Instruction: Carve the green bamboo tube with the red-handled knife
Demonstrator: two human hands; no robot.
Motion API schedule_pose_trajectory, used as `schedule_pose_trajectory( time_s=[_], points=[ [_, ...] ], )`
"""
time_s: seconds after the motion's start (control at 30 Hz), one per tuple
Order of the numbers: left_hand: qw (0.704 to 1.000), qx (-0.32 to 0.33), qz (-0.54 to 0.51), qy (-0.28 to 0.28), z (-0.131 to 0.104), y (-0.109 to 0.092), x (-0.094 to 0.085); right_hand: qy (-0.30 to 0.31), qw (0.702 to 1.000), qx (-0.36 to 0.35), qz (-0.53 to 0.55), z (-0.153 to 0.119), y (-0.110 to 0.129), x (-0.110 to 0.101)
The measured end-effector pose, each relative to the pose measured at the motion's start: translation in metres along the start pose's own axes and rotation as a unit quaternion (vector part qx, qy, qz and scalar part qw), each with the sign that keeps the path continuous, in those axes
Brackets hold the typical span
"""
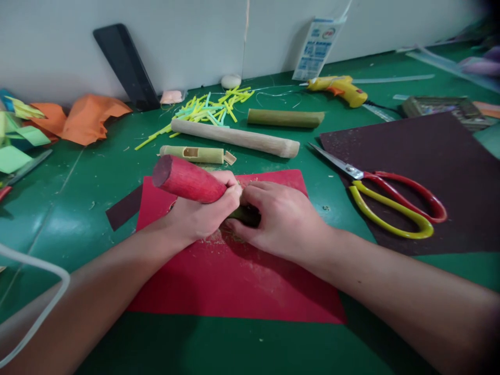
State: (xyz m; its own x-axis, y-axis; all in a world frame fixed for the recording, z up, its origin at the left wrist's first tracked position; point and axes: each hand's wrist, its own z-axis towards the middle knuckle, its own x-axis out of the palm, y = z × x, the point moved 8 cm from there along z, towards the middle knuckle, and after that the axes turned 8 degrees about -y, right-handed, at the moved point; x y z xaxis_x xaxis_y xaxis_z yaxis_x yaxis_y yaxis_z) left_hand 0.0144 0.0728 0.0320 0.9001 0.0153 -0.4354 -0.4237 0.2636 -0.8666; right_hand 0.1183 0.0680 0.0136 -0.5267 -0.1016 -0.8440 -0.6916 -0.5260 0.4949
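My left hand (205,211) is closed round a thick red wooden tool handle (191,179), tilted with its blunt end up and to the left. The tool's working end is hidden by my fingers. My right hand (283,216) is closed on a dark green bamboo piece (246,215), only partly seen between the two hands. Both hands meet above a red sheet (242,289) strewn with pale shavings. Just beyond it lies a short bamboo tube (209,154) with a rectangular opening cut in its side, beside a small loose chip (230,158).
A long pale stick (234,138) and a green bamboo length (285,118) lie behind. Scissors (357,174) rest partly on a dark sheet (425,156) at right. A yellow glue gun (344,89), cut straws (211,109), a leaning phone (127,67) and orange paper (91,120) line the back.
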Motion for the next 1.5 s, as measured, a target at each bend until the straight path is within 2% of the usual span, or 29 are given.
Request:
schedule_pose_trajectory(
  time_s=[0.47, 0.73, 0.9, 1.0, 1.07, 1.2, 1.3, 1.5],
  points=[
    [1.000, -0.007, 0.011, 0.007, 0.002, 0.002, 0.000, 0.013, 0.999, 0.015, 0.029, 0.002, -0.002, -0.002],
    [0.998, 0.018, 0.036, 0.044, 0.001, 0.002, 0.004, 0.039, 0.992, 0.029, 0.117, 0.003, -0.006, 0.000],
    [0.997, 0.052, 0.030, 0.049, -0.005, -0.001, 0.002, 0.035, 0.994, 0.021, 0.096, 0.004, -0.006, 0.000],
    [0.999, 0.026, -0.031, -0.015, -0.005, 0.004, -0.007, 0.034, 0.997, 0.024, 0.059, 0.004, -0.008, 0.000],
    [0.998, 0.006, -0.052, -0.034, -0.004, 0.007, -0.008, 0.032, 0.998, 0.023, 0.039, 0.003, -0.008, 0.000],
    [0.999, -0.016, -0.027, -0.026, -0.003, 0.006, -0.006, 0.018, 1.000, 0.012, 0.015, 0.002, -0.005, -0.001],
    [0.999, -0.031, -0.029, 0.001, -0.001, 0.006, -0.002, 0.007, 1.000, 0.009, -0.002, 0.001, -0.004, -0.002],
    [0.995, -0.088, -0.039, 0.031, 0.004, 0.014, 0.002, 0.003, 1.000, 0.001, -0.016, 0.002, -0.002, -0.003]
  ],
)
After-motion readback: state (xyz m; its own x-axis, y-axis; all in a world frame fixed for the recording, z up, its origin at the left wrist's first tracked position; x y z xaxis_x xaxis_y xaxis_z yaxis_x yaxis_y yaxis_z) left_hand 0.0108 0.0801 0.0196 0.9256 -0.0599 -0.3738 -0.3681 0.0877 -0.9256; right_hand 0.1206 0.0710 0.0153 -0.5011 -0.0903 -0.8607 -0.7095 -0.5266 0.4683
